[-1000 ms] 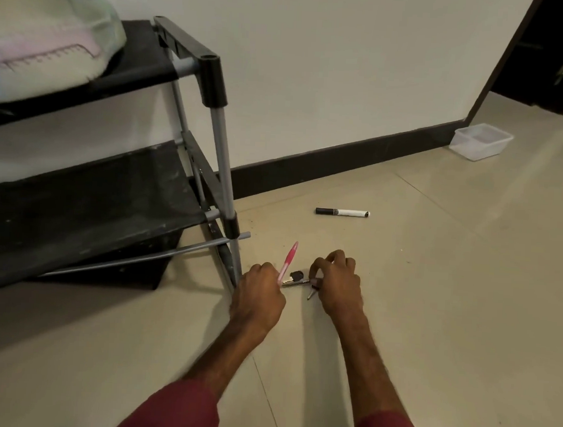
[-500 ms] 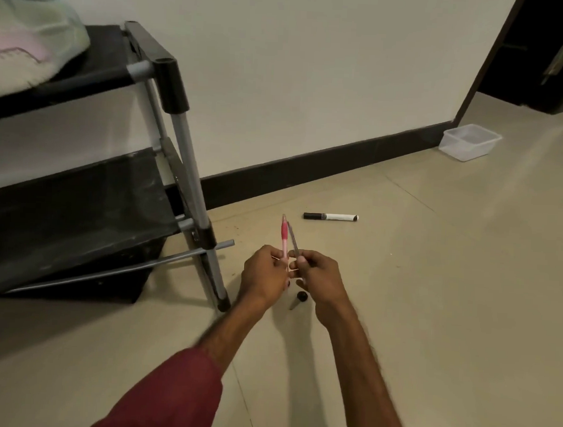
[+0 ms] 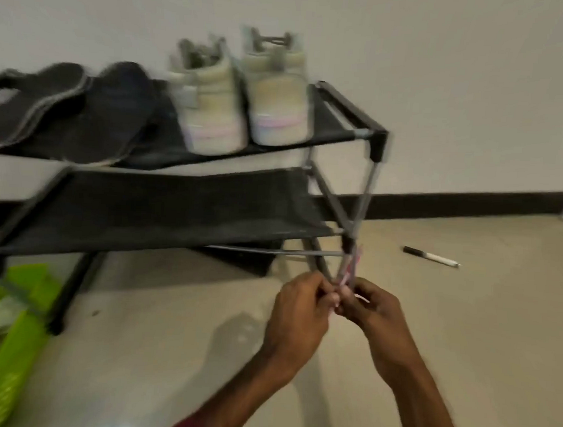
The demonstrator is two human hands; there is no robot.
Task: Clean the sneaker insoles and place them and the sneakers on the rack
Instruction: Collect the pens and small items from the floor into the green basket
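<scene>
Two pale sneakers (image 3: 244, 94) stand heels toward me on the top shelf of the black rack (image 3: 163, 207). Left of them on the same shelf lie two dark insoles (image 3: 83, 111). In front of the rack's right leg my left hand (image 3: 301, 315) and my right hand (image 3: 372, 312) meet above the floor. Together they grip a pink pen (image 3: 352, 266) and a thin grey pen that point up from between the fingers. The frame is blurred, so which hand holds which pen is unclear.
A black-and-white marker (image 3: 431, 256) lies on the tiled floor right of the rack. A bright green box (image 3: 9, 339) sits at the lower left beside the rack's front leg. The rack's lower shelf carries nothing. A dark skirting runs along the wall.
The view has swung left and up, bringing the sneakers and insoles into sight. Both hands have lifted off the floor with the pens and stay pressed together.
</scene>
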